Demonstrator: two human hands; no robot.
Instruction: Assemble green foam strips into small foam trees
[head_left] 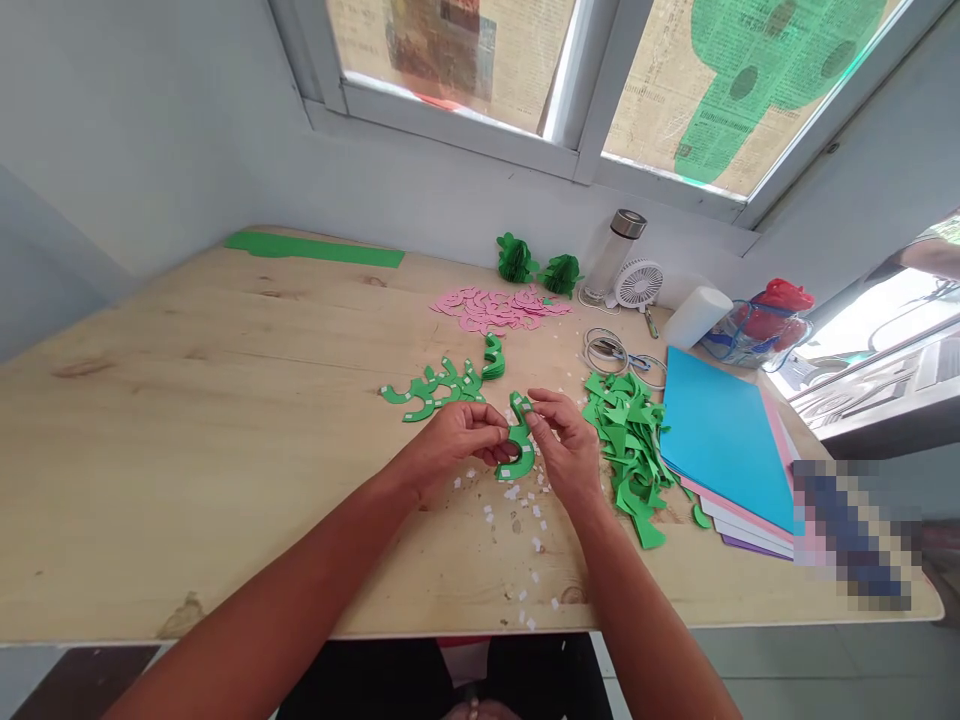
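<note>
A curved green cutout (519, 462) dotted with small white squares is held between my two hands above the table. My left hand (466, 436) pinches its left side, while my right hand (564, 440) grips its upper right part with thumb and fingers. Just behind my left hand, similar green curved pieces (420, 390) with white squares lie spread out. A small green stack (493, 358) sits behind the held piece. White paper bits (514, 492) are scattered on the wood beneath my hands.
Green scraps (630, 440) are heaped right of my right hand, beside coloured sheets (724, 435) and scissors (611, 350). Pink cutouts (495, 308), green honeycomb shapes (515, 258), a bottle (616, 250) and a small fan (638, 284) stand or lie farther back. A green strip (322, 249) lies back left.
</note>
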